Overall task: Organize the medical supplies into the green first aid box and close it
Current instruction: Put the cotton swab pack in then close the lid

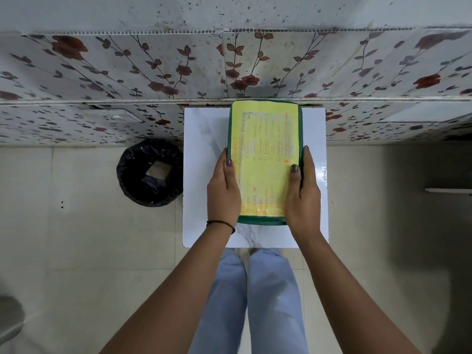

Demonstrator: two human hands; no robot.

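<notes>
The green first aid box [265, 139] lies on a small white marble-patterned table [201, 139], its lid down and covered by a yellow printed label. My left hand [223, 190] grips the box's left side, thumb on the lid. My right hand [302, 192] grips the right side the same way. No loose medical supplies are visible; the inside of the box is hidden.
A round bin lined with a black bag [150, 172] stands on the tiled floor left of the table. A floral-patterned wall [127, 72] runs behind the table. My legs in light blue trousers [255, 290] are under the near edge.
</notes>
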